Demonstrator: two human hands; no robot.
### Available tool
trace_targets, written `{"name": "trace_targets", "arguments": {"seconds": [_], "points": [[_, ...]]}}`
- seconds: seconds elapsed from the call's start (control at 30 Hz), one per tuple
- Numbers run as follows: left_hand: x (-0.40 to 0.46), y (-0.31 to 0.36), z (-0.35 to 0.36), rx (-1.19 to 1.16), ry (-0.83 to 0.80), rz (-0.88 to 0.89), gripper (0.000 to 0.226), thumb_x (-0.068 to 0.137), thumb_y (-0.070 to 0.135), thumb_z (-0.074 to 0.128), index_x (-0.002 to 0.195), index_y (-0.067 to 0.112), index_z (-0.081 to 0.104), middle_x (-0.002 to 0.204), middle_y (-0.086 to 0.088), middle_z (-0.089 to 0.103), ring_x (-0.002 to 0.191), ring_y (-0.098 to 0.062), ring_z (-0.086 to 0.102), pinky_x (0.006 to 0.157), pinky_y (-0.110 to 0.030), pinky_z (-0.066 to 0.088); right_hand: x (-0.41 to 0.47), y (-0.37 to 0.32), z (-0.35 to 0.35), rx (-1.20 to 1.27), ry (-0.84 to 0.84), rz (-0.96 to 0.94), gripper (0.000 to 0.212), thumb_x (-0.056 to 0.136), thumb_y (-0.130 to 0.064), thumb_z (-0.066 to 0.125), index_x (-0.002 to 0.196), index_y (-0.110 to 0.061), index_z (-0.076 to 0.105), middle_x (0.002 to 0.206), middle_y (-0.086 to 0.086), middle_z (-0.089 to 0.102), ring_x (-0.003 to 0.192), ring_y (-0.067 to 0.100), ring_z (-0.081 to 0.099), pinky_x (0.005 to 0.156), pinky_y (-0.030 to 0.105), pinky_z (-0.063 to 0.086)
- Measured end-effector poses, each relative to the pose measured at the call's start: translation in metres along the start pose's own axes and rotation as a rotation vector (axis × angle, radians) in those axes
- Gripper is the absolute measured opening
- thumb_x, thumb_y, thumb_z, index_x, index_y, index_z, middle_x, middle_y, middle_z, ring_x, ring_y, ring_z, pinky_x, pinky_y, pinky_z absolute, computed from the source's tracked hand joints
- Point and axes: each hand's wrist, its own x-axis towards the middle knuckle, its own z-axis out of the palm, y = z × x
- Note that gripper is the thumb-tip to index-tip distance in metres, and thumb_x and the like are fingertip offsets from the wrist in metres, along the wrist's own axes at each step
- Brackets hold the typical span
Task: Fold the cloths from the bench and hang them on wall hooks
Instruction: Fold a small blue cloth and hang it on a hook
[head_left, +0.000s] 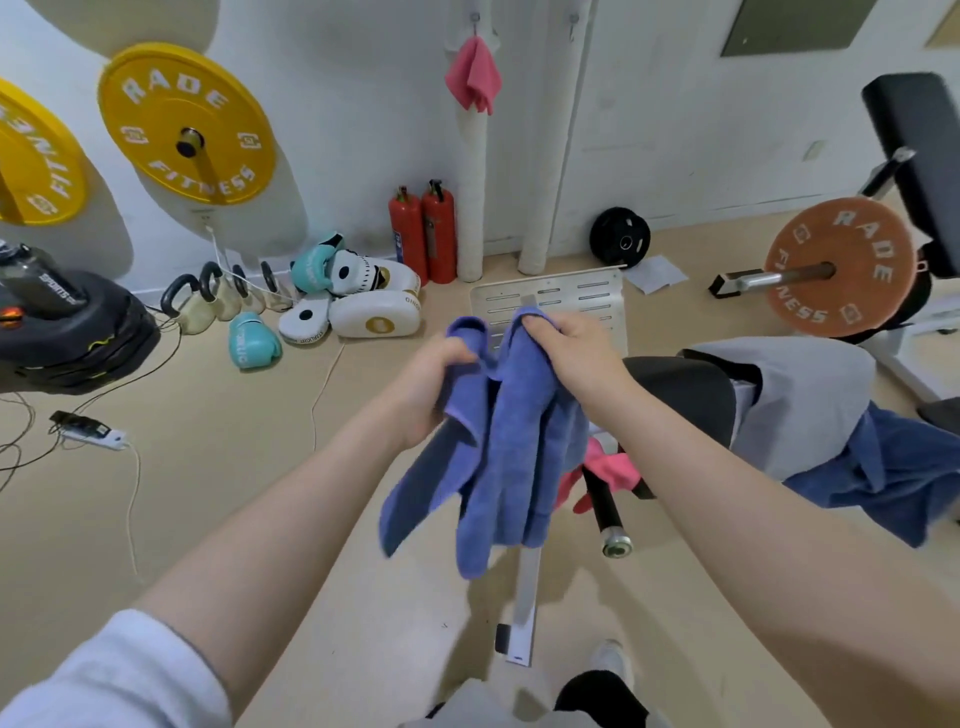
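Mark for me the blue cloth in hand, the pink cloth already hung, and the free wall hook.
blue cloth (511, 431): head view, middle of the hanging folds.
pink cloth (472, 77): head view, centre of the cloth on the wall.
free wall hook (573, 23): head view, the hook's metal body.

We're in a small gym, and the evidence is everywhere: yellow weight plates (187, 124) stamped "RADE FITNESS" mounted on the white wall, an orange plate (839, 267) loaded on a barbell at right, a black plate (620, 237) leaning by the skirting. Kettlebells (215, 299) line the wall, teal boxing gloves (254, 340) and white punch pads (374, 312) piled beside them, two red fire extinguishers (423, 234) standing by, tan flooring underneath.
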Motion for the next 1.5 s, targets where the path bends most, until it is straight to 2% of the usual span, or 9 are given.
{"name": "trace_targets", "arguments": {"seconds": [0.1, 0.2, 0.43, 0.7, 0.83, 0.93, 1.03, 1.2, 1.5], "points": [[0.000, 0.001, 0.037, 0.399, -0.217, 0.136, 0.031, 0.082, 0.008, 0.058, 0.111, 0.020, 0.056, 0.094, 0.004, 0.067, 0.082, -0.004, 0.065, 0.063, -0.013, 0.050, 0.001, -0.002, -0.007, 0.021, -0.014, -0.019, 0.034, 0.092, -0.021, 0.050, 0.062, -0.006, 0.051, 0.057, 0.003, 0.044, 0.054, 0.011, 0.039, 0.048, 0.017, 0.032], [0.008, -0.004, 0.055, 0.596, -0.046, 0.235, 0.013, 0.088, 0.016, 0.058, 0.089, 0.029, 0.057, 0.085, 0.009, 0.065, 0.078, -0.004, 0.062, 0.064, -0.009, 0.049, 0.005, 0.005, -0.022, 0.073, -0.037, -0.023, 0.035, 0.091, -0.023, 0.052, 0.082, 0.010, 0.058, 0.071, 0.011, 0.053, 0.067, 0.017, 0.048, 0.064, 0.029, 0.041], [0.017, -0.013, 0.075, 0.245, 0.180, 0.299, 0.021, 0.094, 0.009, 0.047, 0.088, 0.026, 0.059, 0.083, 0.008, 0.065, 0.073, -0.002, 0.063, 0.058, -0.011, 0.049, 0.013, 0.028, -0.065, 0.027, -0.280, -0.066, 0.027, 0.086, -0.031, 0.062, 0.091, -0.005, 0.060, 0.078, 0.001, 0.058, 0.072, 0.007, 0.054, 0.065, 0.016, 0.045], [0.015, -0.004, 0.072, -0.329, 0.312, 0.293, 0.016, 0.098, 0.019, 0.041, 0.091, 0.024, 0.055, 0.085, 0.003, 0.064, 0.076, -0.010, 0.063, 0.059, -0.021, 0.052, 0.019, 0.079, -0.072, -0.206, -0.504, 0.053, 0.020, 0.086, -0.020, 0.058, 0.096, -0.003, 0.063, 0.088, 0.012, 0.063, 0.081, 0.019, 0.055, 0.078, 0.035, 0.045], [0.018, -0.023, 0.052, 0.414, 0.526, 0.151, 0.027, 0.086, 0.012, 0.055, 0.112, 0.015, 0.047, 0.096, -0.003, 0.057, 0.084, -0.019, 0.057, 0.056, -0.025, 0.044, 0.022, 0.072, -0.062, -0.146, -0.351, 0.065, 0.020, 0.093, -0.014, 0.045, 0.107, -0.006, 0.057, 0.101, 0.011, 0.063, 0.094, 0.022, 0.056, 0.088, 0.038, 0.045], [0.010, -0.028, 0.052, 0.690, 0.432, 0.157, 0.063, 0.082, 0.015, 0.064, 0.135, 0.017, 0.029, 0.112, 0.003, 0.043, 0.103, -0.014, 0.046, 0.081, -0.026, 0.041, 0.017, 0.059, -0.052, -0.158, -0.392, -0.036, 0.015, 0.093, -0.012, 0.045, 0.086, -0.001, 0.053, 0.086, 0.016, 0.055, 0.082, 0.016, 0.048, 0.081, 0.035, 0.041], [0.008, -0.026, 0.060, 0.848, 0.131, 0.273, 0.082, 0.081, 0.020, 0.068, 0.145, 0.028, 0.019, 0.111, 0.000, 0.050, 0.102, -0.010, 0.049, 0.077, -0.011, 0.040, 0.007, 0.045, -0.045, -0.145, -0.487, -0.086, 0.023, 0.091, -0.011, 0.048, 0.086, 0.011, 0.054, 0.080, 0.025, 0.053, 0.076, 0.017, 0.046, 0.074, 0.033, 0.039], [0.013, -0.014, 0.050, 1.023, -0.090, 0.330, 0.031, 0.082, 0.031, 0.066, 0.110, 0.018, 0.063, 0.104, -0.007, 0.067, 0.097, -0.022, 0.059, 0.088, -0.038, 0.046, -0.002, 0.020, -0.057, 0.003, -0.544, -0.022, 0.021, 0.085, 0.000, 0.046, 0.089, 0.004, 0.066, 0.077, 0.010, 0.061, 0.074, 0.014, 0.053, 0.073, 0.026, 0.042], [0.006, -0.002, 0.051, 0.473, 0.118, 0.318, 0.021, 0.092, 0.013, 0.050, 0.077, 0.022, 0.063, 0.075, 0.004, 0.063, 0.072, -0.007, 0.057, 0.062, -0.012, 0.045, -0.013, 0.023, -0.062, 0.186, -0.355, 0.012, 0.017, 0.090, -0.003, 0.051, 0.083, -0.015, 0.060, 0.074, 0.001, 0.060, 0.069, 0.010, 0.056, 0.071, 0.026, 0.047]]}}
